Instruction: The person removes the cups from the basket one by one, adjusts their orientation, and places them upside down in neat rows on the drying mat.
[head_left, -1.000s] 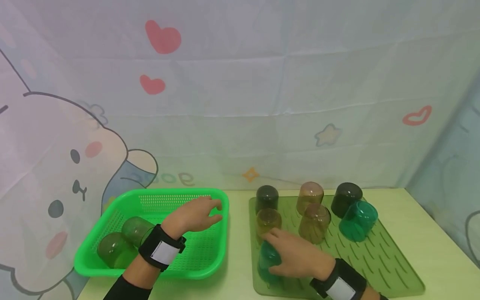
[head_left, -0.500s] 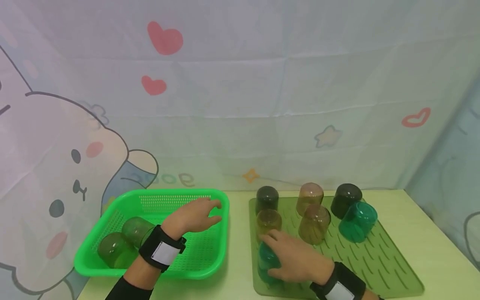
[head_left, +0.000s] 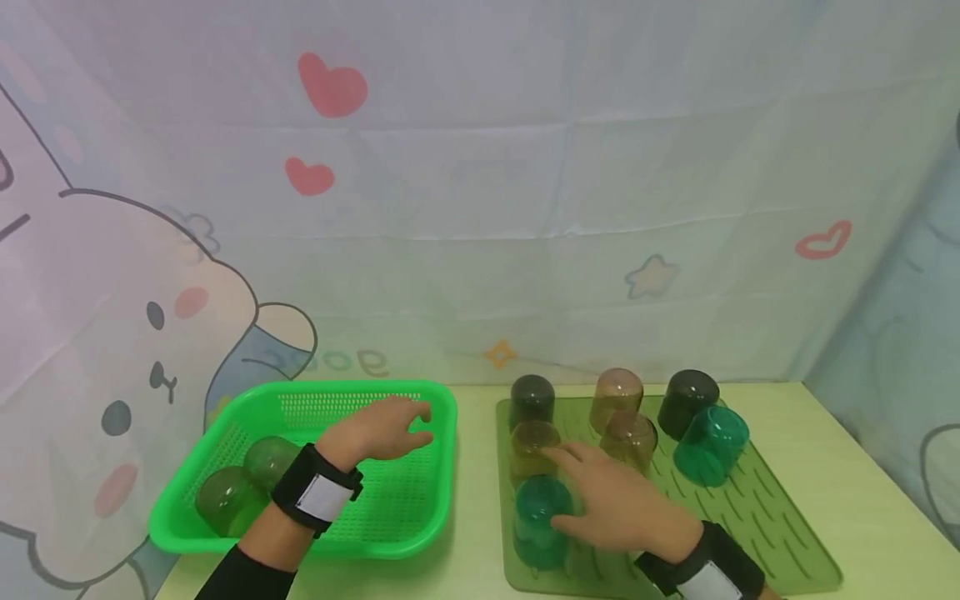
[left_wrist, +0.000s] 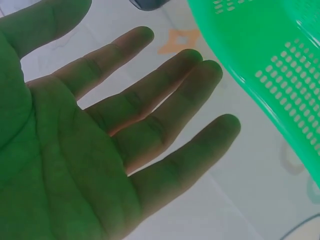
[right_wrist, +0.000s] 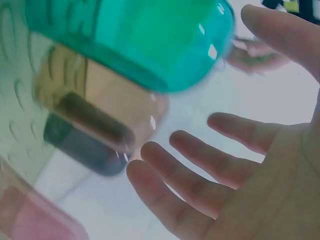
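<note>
A teal glass [head_left: 542,525] stands upside down at the near left corner of the green drying mat [head_left: 720,533]. My right hand [head_left: 618,500] is just right of it, fingers spread and holding nothing; the right wrist view shows the palm and the teal glass [right_wrist: 150,45] apart from the fingertips. Behind that glass stand an amber glass [head_left: 534,446] and a dark grey glass [head_left: 532,402], both inverted. My left hand [head_left: 378,429] hovers over the green plastic basket [head_left: 442,500], its fingers relaxed and extended, and nothing is in its palm in the left wrist view.
Two greenish-looking glasses [head_left: 232,500] lie in the basket's left part. Farther right on the mat are a pinkish glass [head_left: 618,396], a brownish glass [head_left: 632,437], a dark glass [head_left: 686,404] and a second teal glass [head_left: 711,446]. A printed cloth [head_left: 480,208] hangs behind the table.
My right hand has let go of the near teal glass and drawn back to the right, its fingers opening. The glass stays on the mat. My left hand has barely moved.
</note>
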